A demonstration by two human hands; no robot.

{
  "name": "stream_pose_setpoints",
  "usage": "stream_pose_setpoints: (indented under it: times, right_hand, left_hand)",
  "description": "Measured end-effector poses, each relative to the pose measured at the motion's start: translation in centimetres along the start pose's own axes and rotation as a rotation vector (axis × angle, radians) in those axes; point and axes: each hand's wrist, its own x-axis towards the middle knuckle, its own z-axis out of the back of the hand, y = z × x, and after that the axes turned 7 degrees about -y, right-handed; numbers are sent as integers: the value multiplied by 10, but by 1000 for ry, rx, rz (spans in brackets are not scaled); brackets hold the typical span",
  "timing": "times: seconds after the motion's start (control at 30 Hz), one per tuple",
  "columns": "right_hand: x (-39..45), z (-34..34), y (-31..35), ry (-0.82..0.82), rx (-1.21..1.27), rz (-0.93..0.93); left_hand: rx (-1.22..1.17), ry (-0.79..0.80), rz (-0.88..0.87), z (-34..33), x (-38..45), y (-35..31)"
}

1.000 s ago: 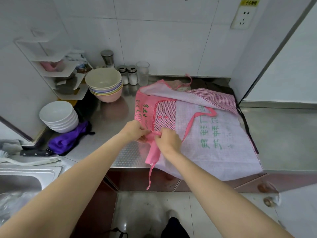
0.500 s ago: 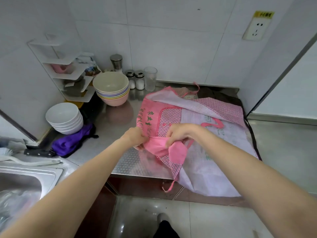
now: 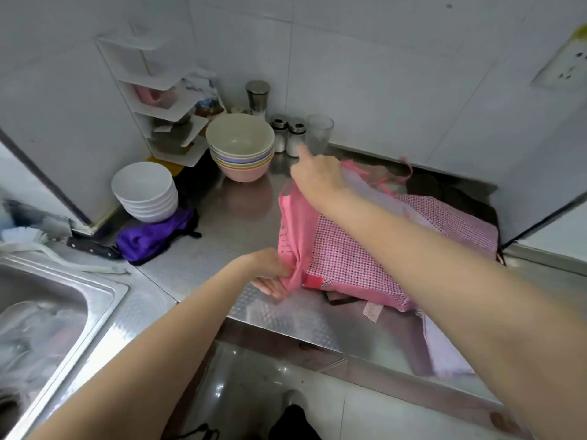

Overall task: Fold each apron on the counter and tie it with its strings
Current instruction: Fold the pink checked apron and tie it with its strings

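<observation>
The pink apron (image 3: 355,255) lies on the counter (image 3: 241,217), to the right of the stacked coloured bowls (image 3: 240,150), with one pale portion hanging over the front counter edge.

The left hand (image 3: 270,274) is at the near-left corner of the apron. Its fingers are curled round a gathered bunch of pink fabric and pinch it just above the counter.

The right hand (image 3: 317,176) is at the far-left corner of the apron, close to the bowls. It grips the upper edge of the fabric; the index finger points away toward the wall, and the remaining fingers are hidden behind the hand.

The pink band held between the two hands runs from near to far along the left edge of the apron. This is the controlling axis. The bulk of the apron lies to the right of both hands. A fold would probably carry this held edge rightward over the checked panel (image 3: 365,249).

A loose pink string (image 3: 397,179) lies at the far side, nearer the right hand.
</observation>
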Motion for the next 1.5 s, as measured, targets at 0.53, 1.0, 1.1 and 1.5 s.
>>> stream_pose_setpoints:
  times: [0.53, 1.0, 1.1, 1.5]
  right_hand:
    - [-103, -107, -53, 612, 275, -288]
    - [-181, -137, -57, 780, 163, -533]
    - [-180, -133, -56, 791, 92, -513]
    - [-172, -127, -64, 681, 193, -515]
  left_hand:
    - [387, -133, -9, 25, 14, 17]
    - [-4, -81, 73, 14, 23, 52]
    - [-14, -200, 59, 15, 27, 53]
    - [1117, -162, -542, -40, 41, 11]
